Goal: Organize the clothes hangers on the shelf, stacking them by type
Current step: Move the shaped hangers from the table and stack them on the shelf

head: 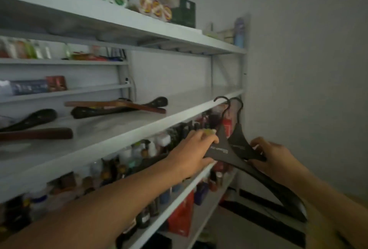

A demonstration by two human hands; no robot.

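At left of the frame, on the white middle shelf (127, 129), lie four hangers: two black ones and two brown wooden ones. One black hanger (31, 119) and one wooden hanger (37, 133) sit at the far left edge, the wooden one nearer the shelf front. Further right, a second wooden hanger (119, 105) lies across a second black hanger (139, 105), touching it. Above, smaller shelves hold tubes and boxes, too blurred to count, and the top shelf carries packaged goods and a dark green box (184, 13). Below the middle shelf, a lower shelf is crowded with bottles (123, 161); their number cannot be told.

Right of centre, in front of the shelf edge, two dark grey hangers (225, 149) are held overlapping, hooks upward, their right arms sloping toward the lower right. The left hand (191, 153) grips the nearer hanger by its left shoulder, fingers curled over its top edge. At right, the right hand (268, 157) pinches the lower edge of the hangers, fingers curled round them. A plain grey wall (308, 59) fills the right of the frame.
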